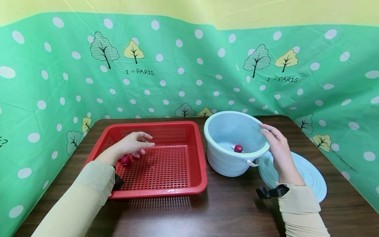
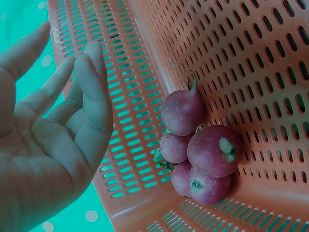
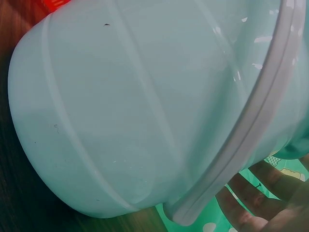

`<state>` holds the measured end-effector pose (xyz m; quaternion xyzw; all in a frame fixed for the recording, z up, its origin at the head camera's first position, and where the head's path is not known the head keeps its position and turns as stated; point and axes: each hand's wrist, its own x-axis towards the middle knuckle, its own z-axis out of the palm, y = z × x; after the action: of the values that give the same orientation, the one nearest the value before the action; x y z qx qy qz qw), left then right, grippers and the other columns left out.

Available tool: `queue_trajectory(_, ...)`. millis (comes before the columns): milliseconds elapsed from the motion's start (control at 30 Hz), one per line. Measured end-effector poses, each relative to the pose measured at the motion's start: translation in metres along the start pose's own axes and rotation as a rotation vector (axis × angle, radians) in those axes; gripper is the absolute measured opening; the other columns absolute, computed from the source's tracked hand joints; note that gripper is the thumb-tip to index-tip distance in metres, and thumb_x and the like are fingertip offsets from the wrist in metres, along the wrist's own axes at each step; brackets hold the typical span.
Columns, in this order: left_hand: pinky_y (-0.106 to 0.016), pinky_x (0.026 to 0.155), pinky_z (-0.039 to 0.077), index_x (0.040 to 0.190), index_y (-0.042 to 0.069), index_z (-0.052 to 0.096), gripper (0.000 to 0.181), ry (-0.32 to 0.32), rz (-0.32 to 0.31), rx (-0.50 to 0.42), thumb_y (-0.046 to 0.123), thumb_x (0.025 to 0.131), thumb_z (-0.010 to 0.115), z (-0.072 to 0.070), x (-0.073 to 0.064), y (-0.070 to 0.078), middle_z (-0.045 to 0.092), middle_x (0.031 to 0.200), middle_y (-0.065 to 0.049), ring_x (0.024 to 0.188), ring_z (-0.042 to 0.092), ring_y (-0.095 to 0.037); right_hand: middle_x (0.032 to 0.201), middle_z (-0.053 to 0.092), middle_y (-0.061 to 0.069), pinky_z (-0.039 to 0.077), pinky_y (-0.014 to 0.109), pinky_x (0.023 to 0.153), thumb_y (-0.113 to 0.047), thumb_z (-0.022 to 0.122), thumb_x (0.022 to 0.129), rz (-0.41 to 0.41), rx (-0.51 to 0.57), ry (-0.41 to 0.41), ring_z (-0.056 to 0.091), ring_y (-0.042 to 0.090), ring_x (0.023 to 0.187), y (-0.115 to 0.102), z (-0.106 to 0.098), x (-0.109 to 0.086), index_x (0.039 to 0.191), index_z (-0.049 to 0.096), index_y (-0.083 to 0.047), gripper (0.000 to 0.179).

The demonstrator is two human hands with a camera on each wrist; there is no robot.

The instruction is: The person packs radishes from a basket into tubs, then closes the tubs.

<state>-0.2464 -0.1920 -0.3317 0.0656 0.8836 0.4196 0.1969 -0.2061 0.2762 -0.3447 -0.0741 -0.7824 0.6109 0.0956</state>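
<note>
Above the red plastic basket [image 1: 202, 164] my left hand [image 1: 133, 144] hovers with loosely bent fingers, holding nothing. Several red radishes [image 2: 215, 152] lie clustered in a basket corner in the left wrist view; in the head view, my left hand and forearm hide most of them, though one radish [image 1: 125, 160] shows. To the right stands a light blue bucket [image 1: 228, 164] with a single radish [image 1: 238, 148] on its bottom. My right hand [image 1: 279, 149] reaches to the bucket's right rim, its extended fingertips at the edge. The right wrist view shows those fingers beside the bucket's handle [image 3: 241, 121].
A round light blue lid [image 1: 311, 177] lies on the dark wooden table [image 1: 231, 210], under and beside my right wrist. Behind the table hangs a green dotted cloth [image 1: 183, 82] printed with trees. Basket and bucket stand close together.
</note>
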Motion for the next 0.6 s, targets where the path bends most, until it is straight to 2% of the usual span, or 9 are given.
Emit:
queue_trajectory(200, -0.030, 0.064, 0.056, 0.138, 0.002, 0.049, 0.057, -0.024, -0.030, 0.011, 0.034, 0.094, 0.068, 0.0001, 0.0002, -0.0018, 0.059, 0.124, -0.019, 0.083, 0.063, -0.026, 0.156, 0.032, 0.011, 0.025, 0.069, 0.112, -0.047, 0.044, 0.103, 0.002, -0.002, 0.000, 0.036, 0.026, 0.131, 0.0003, 0.0000, 0.0008, 0.146, 0.049, -0.027, 0.048)
queue_trajectory(400, -0.029, 0.060, 0.054, 0.137, 0.002, 0.050, 0.057, -0.040, -0.029, 0.031, 0.035, 0.094, 0.068, 0.0009, 0.0011, -0.0030, 0.060, 0.122, -0.018, 0.081, 0.063, -0.026, 0.156, 0.031, 0.013, 0.022, 0.071, 0.113, -0.046, 0.045, 0.103, -0.003, 0.002, -0.002, 0.034, 0.029, 0.132, 0.0004, -0.0001, 0.0011, 0.147, 0.048, -0.026, 0.049)
queue_trajectory(600, -0.030, 0.062, 0.056, 0.138, 0.002, 0.049, 0.059, -0.045, -0.047, 0.051, 0.035, 0.093, 0.069, 0.0010, 0.0012, -0.0042, 0.059, 0.123, -0.019, 0.080, 0.063, -0.024, 0.157, 0.031, 0.012, 0.024, 0.070, 0.112, -0.047, 0.044, 0.103, 0.001, -0.005, 0.001, 0.034, 0.029, 0.132, 0.0007, -0.0002, 0.0007, 0.147, 0.048, -0.026, 0.049)
